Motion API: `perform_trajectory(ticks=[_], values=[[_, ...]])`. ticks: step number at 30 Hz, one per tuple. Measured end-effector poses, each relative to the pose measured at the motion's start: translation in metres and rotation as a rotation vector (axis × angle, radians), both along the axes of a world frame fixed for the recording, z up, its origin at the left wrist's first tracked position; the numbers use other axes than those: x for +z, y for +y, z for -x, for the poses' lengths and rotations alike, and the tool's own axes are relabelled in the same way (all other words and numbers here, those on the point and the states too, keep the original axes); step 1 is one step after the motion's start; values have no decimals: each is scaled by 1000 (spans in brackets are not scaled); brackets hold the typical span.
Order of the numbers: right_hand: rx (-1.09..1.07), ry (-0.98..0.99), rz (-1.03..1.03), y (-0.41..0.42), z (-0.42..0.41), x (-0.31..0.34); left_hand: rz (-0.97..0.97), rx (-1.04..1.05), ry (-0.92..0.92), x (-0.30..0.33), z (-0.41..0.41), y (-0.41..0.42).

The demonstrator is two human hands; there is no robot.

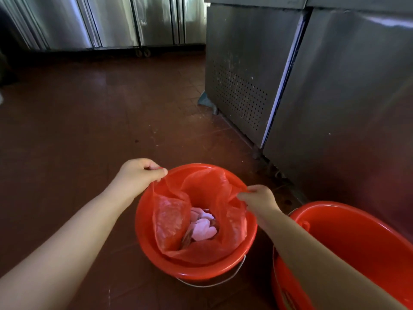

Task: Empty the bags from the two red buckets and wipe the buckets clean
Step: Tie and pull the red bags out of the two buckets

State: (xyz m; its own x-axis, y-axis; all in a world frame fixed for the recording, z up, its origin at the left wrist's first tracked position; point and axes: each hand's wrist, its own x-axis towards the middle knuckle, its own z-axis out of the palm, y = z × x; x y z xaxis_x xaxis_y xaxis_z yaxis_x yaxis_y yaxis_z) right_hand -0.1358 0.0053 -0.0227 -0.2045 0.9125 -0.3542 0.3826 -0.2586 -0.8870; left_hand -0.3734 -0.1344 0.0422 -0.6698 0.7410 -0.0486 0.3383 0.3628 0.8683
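A red bucket [147, 233] stands on the floor at centre, lined with a thin red plastic bag [207, 191]. Pale pink scraps [204, 229] lie at the bag's bottom. My left hand [138, 173] pinches the bag's edge at the bucket's far left rim. My right hand [259, 198] pinches the bag's edge at the right rim. The bag's top is pulled loose from the rim between both hands. A second red bucket [357, 238] sits at the lower right, with no bag visible in it; my right forearm crosses its near side.
Brown tiled floor [89, 119] spreads to the left and ahead. A steel cabinet with a perforated panel [241, 95] stands close on the right. More steel cabinets [111, 23] line the back wall. The centre bucket's wire handle [223, 281] hangs down at its front.
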Motion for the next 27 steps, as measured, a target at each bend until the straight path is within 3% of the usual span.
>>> perform_trajectory(ticks=[3,6,11,13,16,18,21,24,27], values=[[193,-92,129,8,-10,14,-43,-93,-5,12,-6,6],[307,-265,133,15,-19,22,-64,-148,59,20,-8,9],[499,-743,-273,22,-28,45,-156,-89,140,31,1,12],[411,-574,-407,21,-28,59,-169,-93,166,35,4,13],[252,-61,-425,19,-19,83,-190,-121,201,38,4,14],[257,95,-438,17,-10,91,-235,-150,200,39,2,14],[273,206,-376,8,6,78,-263,-214,233,38,-2,12],[262,247,-264,0,19,53,-138,-296,401,31,-3,11],[213,186,-285,-5,33,34,-79,-380,372,28,-6,9]])
